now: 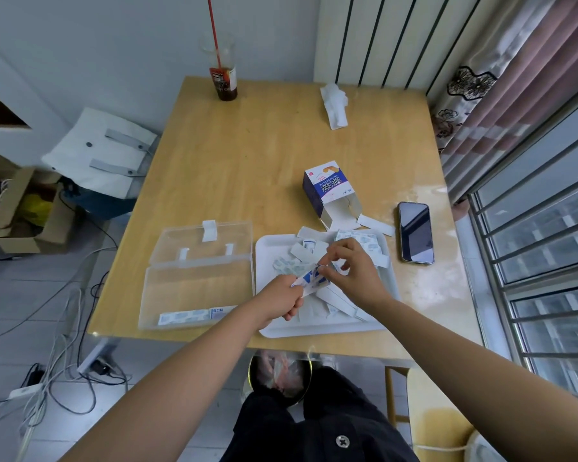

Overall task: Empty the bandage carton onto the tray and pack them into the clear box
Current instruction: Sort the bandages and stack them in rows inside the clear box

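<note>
Grip | left hand [286, 300] gripping bandage bundle [311, 279], right hand [351, 268] pinching its top, over one tray [314, 331] | one open carton [324, 190] lying behind tray | one clear box [194, 285] holding one bandage strip [187, 317] | carton print unreadable

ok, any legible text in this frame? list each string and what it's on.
"创口贴": large blue characters, upside down to the camera, on the white-and-blue cardboard bandage carton; its small print is unreadable.
"创口贴", seemingly: label end of the bandage strip in the clear plastic box.
Label on the clear plastic cup of brown drink: blurred, unreadable.
Print on the bandage wrappers pinched by the left hand and right hand: too blurred.
</note>
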The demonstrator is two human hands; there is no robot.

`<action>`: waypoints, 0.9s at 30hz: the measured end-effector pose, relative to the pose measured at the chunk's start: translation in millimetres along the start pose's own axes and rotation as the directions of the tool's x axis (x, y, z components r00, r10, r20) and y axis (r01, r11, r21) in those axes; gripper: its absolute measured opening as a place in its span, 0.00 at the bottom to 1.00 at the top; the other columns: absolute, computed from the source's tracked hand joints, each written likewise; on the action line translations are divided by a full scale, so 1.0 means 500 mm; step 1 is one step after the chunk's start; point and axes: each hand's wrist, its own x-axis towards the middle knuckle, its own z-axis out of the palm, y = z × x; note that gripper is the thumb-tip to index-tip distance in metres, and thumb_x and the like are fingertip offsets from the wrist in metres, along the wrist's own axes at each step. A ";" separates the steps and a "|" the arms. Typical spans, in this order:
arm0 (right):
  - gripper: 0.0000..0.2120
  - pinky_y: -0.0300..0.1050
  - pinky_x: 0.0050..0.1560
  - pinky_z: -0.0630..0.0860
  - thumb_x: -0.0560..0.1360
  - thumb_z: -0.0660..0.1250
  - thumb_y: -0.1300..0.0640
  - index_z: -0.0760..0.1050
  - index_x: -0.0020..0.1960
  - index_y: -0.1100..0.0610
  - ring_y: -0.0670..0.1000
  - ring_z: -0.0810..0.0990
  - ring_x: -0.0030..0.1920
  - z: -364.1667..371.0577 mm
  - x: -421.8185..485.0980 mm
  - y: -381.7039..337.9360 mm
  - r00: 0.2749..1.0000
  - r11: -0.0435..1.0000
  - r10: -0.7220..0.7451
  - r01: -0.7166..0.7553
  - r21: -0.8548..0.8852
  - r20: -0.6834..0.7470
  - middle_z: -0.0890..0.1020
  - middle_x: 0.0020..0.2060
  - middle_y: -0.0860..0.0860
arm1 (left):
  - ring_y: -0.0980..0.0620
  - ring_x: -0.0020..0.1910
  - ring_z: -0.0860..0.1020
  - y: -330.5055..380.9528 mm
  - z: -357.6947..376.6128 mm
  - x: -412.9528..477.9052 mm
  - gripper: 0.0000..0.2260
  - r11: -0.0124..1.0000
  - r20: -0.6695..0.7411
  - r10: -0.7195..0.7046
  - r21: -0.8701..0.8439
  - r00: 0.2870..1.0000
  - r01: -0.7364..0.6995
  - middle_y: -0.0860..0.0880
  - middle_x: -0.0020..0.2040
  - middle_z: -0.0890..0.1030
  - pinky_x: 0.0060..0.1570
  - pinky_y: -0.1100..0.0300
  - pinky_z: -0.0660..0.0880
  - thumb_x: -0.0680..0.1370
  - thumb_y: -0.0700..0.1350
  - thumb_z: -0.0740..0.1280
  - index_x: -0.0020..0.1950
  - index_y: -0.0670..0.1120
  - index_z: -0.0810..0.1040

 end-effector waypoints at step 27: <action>0.13 0.38 0.33 0.69 0.80 0.61 0.57 0.74 0.38 0.60 0.49 0.71 0.30 0.013 0.009 -0.023 0.880 0.913 0.312 -0.382 0.141 0.358 0.75 0.33 0.52 | 0.51 0.34 0.71 0.031 -0.010 -0.005 0.08 0.923 0.041 0.029 0.382 0.999 -0.043 0.47 0.42 0.76 0.35 0.61 0.69 0.81 0.44 0.54 0.47 0.51 0.70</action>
